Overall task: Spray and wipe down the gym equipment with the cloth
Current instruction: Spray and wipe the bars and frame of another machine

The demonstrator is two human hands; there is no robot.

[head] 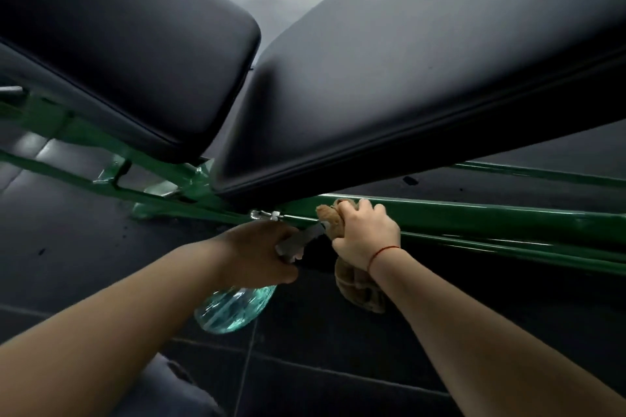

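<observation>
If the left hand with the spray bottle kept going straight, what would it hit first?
Most likely the brown cloth in the right hand, just ahead of the spray bottle nozzle; the green frame rail is right behind. Depth is unclear.

This is a gym. An adjustable weight bench (338, 112) fills the view, with a short black padded seat pad (135, 44) and a long back pad (440, 44) on a glossy green steel frame (491, 217). It stands on a floor of dark square tiles (321, 366).
</observation>
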